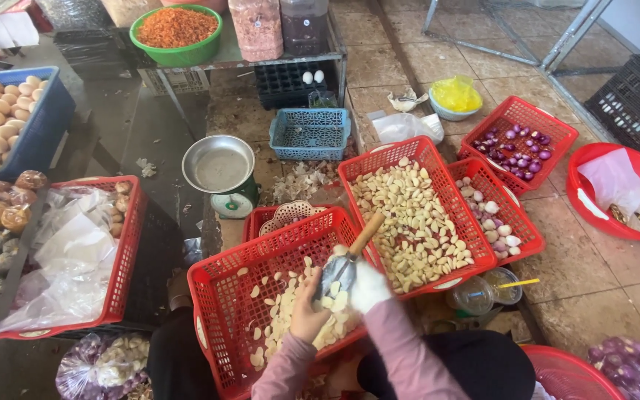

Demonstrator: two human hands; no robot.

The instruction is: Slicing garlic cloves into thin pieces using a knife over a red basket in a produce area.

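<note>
A: While the right hand (pixel 368 285), gloved white, has its grip closed round the wooden-handled scoop (pixel 344 268), where's the garlic?
B: Peeled cloves (pixel 290 315) in the near red basket (pixel 220 296). Left hand (pixel 307 315): bare grip curled over them.

floor (pixel 601 289): tiled | red baskets (pixel 275 296) | scale (pixel 220 174) | blue basket (pixel 310 133)

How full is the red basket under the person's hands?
Partly full: peeled garlic covers only part of the basket; bare mesh shows at its left.
</note>
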